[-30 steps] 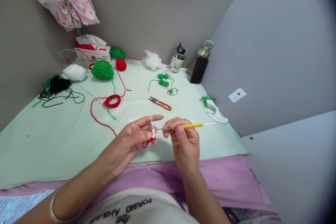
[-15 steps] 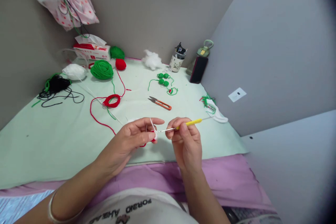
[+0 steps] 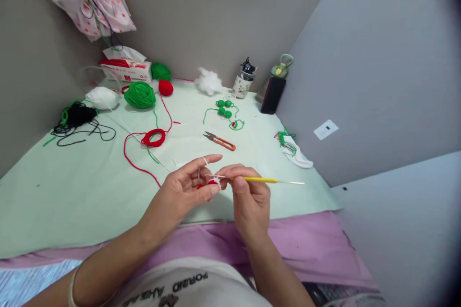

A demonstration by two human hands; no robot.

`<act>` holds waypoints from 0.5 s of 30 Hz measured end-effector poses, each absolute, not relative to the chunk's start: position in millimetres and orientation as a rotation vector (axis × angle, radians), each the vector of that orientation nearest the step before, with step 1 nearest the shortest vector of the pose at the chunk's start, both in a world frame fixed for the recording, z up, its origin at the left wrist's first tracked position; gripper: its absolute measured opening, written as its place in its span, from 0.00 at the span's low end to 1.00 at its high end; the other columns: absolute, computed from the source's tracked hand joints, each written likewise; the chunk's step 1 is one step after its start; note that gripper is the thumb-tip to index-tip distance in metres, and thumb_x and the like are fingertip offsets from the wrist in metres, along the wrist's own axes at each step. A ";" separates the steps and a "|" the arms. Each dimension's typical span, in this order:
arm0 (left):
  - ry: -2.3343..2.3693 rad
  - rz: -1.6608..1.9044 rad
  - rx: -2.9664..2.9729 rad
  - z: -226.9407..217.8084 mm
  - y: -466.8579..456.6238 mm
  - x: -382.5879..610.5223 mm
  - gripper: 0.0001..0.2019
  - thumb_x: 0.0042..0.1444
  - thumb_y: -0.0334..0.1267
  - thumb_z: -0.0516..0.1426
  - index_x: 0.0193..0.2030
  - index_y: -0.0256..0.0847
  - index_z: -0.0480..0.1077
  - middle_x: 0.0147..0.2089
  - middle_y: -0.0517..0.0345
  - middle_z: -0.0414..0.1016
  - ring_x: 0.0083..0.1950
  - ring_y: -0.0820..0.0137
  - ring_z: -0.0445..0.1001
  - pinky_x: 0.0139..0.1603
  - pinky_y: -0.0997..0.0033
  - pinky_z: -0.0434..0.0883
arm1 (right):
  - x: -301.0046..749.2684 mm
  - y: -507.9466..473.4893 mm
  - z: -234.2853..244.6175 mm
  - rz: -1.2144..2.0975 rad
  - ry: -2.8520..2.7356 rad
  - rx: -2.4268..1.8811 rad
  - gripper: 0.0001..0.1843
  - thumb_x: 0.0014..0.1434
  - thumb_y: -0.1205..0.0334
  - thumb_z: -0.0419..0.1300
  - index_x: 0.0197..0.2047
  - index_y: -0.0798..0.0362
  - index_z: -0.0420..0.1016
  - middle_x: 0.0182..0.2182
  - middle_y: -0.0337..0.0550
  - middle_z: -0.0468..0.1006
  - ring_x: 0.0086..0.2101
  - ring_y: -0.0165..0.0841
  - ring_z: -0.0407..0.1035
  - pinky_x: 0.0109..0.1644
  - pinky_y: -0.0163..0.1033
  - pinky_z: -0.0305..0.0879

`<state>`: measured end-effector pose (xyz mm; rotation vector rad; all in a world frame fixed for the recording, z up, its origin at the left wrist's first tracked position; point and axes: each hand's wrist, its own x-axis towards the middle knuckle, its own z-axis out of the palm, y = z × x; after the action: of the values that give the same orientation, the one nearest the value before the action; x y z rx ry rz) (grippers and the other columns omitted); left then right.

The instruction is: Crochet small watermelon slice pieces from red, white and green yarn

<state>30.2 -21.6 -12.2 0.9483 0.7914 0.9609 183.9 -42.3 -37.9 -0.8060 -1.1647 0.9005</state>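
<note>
Between thumb and fingers, my left hand (image 3: 182, 189) pinches a small red and white crochet piece (image 3: 214, 182). White yarn loops over its raised index finger. My right hand (image 3: 250, 196) is closed round the yellow grip of a crochet hook (image 3: 261, 180), held nearly level. The hook's thin metal tip lies at the white stitches along the top of the piece, touching or passing through them. Part of the piece is hidden by my fingers. Red yarn (image 3: 142, 169) trails over the table toward my left hand from a red coil (image 3: 153, 138).
Orange-handled thread snips (image 3: 220, 141) lie beyond my hands, with small green crochet balls (image 3: 224, 109) behind. Green (image 3: 140, 95), white (image 3: 103, 99) and black yarn (image 3: 77, 115) sit left. Fibre stuffing (image 3: 208, 82), a cup (image 3: 242, 84), and a phone (image 3: 273, 96) against a bottle (image 3: 281, 68) stand at the back.
My right hand has moved left, bringing the hook from beside the piece to its white stitches. The hook now lies flatter. My left index finger has lifted slightly with the white yarn.
</note>
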 end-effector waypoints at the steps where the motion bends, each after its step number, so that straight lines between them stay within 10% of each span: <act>1: 0.791 0.961 0.945 -12.2 -21.3 29.8 0.23 0.54 0.36 0.71 0.57 0.52 0.80 0.35 0.63 0.73 0.37 0.72 0.71 0.40 0.72 0.72 | 184.5 -41.7 -38.2 0.936 -1.128 -0.801 0.10 0.71 0.57 0.60 0.42 0.47 0.83 0.37 0.42 0.83 0.34 0.32 0.74 0.40 0.41 0.71; 15: 0.801 0.966 0.971 -13.9 -21.3 23.0 0.17 0.58 0.40 0.68 0.54 0.51 0.82 0.37 0.60 0.74 0.39 0.69 0.72 0.43 0.70 0.70 | 192.6 -40.7 -29.9 1.019 -1.068 -0.756 0.12 0.73 0.55 0.56 0.40 0.49 0.78 0.35 0.42 0.85 0.31 0.32 0.76 0.37 0.40 0.73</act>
<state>23.0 -21.3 -13.9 0.9710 0.8007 0.9664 192.6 -40.7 -29.9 -0.7563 -1.0682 1.0187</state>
